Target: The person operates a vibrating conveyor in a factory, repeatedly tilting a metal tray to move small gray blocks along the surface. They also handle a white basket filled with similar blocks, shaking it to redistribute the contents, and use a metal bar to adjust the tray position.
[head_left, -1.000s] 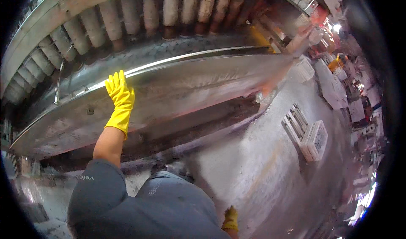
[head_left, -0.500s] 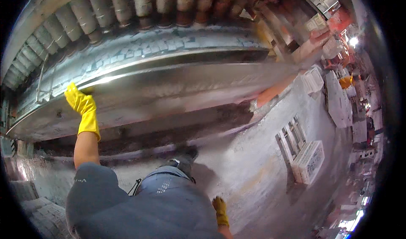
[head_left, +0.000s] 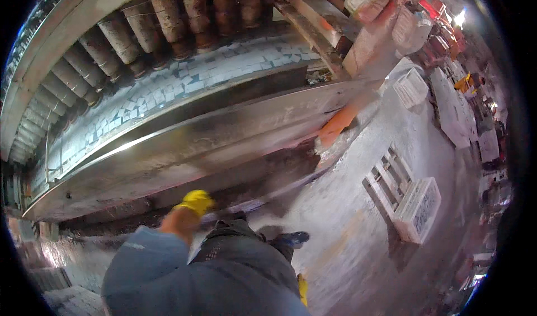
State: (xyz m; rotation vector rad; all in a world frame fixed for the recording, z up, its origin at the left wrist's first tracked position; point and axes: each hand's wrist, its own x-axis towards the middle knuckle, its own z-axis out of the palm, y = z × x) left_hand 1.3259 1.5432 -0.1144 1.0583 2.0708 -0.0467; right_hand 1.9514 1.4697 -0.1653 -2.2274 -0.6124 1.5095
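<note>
My left hand [head_left: 197, 201], in a yellow glove, hangs over the dark gap below a long metal side panel [head_left: 201, 139], apart from the panel. Motion smears its fingers, and nothing held shows. Only a yellow-gloved sliver of my right hand [head_left: 302, 289] shows past my right side; its fingers are hidden by my body. Beyond the panel lies a long bed of small pale flat pieces [head_left: 162, 95], like tile chips. A row of thick brownish cylinders [head_left: 140, 25] stands along the far side of that bed.
On the grey floor [head_left: 319, 249] to the right lie a slatted pallet [head_left: 383, 184] and a white box [head_left: 417, 211]. A stack of white trays [head_left: 411, 89] stands farther off. Near the panel's right end are an orange piece [head_left: 337, 125] and metal beams [head_left: 310, 33].
My left hand has come off the panel's top edge and dropped down and right, nearer my body. My right hand is now mostly hidden. The view has shifted, and one shoe shows ahead.
</note>
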